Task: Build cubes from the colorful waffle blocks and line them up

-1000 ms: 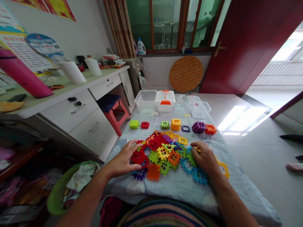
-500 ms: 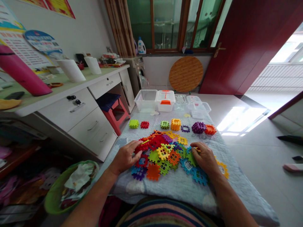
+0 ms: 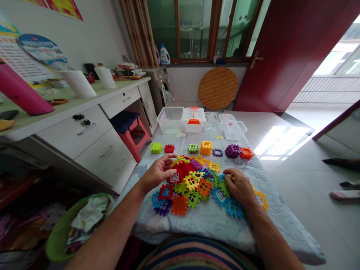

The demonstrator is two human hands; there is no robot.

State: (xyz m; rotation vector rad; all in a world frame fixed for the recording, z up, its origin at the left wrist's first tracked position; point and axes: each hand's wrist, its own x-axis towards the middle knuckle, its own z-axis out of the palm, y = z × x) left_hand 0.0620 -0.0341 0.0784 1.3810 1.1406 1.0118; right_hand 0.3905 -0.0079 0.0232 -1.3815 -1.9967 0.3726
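A heap of colourful notched plastic building pieces lies on the cloth-covered table before me. My left hand is at the heap's left side, thumb and fingers apart. Close to its fingertips are a yellow-green piece and several red pieces. On the right side, my right hand has curled fingers and its thumb against a tilted green piece. Blue pieces lie just below that hand, and a yellow piece shows beyond its wrist.
Behind the heap stands a row of sorted stacks, among them a purple stack and a yellow stack. Clear plastic boxes line the far table end. A desk, a stool and a green basket are left.
My left hand has moved up and away from me, its fingers spreading wider beside the red pieces. A yellow-green piece now shows near its fingertips. My right hand stays by the green piece.
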